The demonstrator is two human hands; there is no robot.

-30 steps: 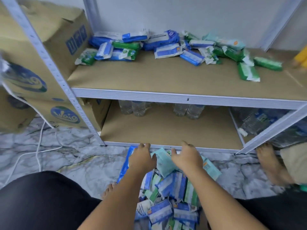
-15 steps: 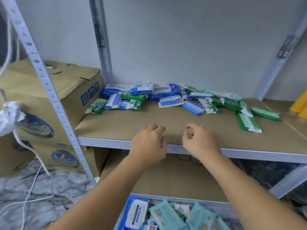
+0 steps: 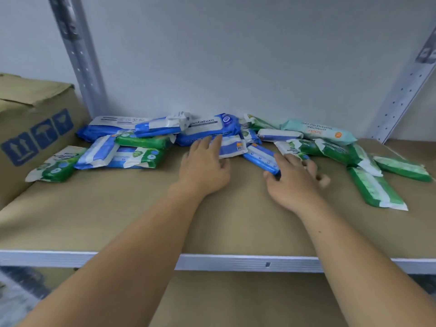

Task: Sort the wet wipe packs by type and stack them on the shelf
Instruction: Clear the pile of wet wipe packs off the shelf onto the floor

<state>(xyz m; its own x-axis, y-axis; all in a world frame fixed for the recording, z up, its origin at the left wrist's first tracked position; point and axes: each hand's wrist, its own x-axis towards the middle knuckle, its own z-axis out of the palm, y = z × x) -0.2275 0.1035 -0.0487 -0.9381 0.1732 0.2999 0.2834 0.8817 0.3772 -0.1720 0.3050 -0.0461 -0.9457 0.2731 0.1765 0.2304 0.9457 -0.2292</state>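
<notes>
Several wet wipe packs lie jumbled along the back of the brown shelf board. Blue packs are mixed with green ones at the left and middle, among them a large blue pack. A pale teal pack lies at the back right, and green packs spread out to the right. My left hand reaches in with straight fingers that touch a small blue and white pack. My right hand, blurred, has spread fingers over a slim blue pack and holds nothing.
A cardboard box stands at the shelf's left end. Grey perforated uprights rise at the back left and back right, with a white wall behind. The shelf's metal front rail crosses the lower view, and a lower board shows beneath it.
Both hands rose from the pack pile on the floor and reached forward over the shelf to the packs at the back. The view lifted with them.
</notes>
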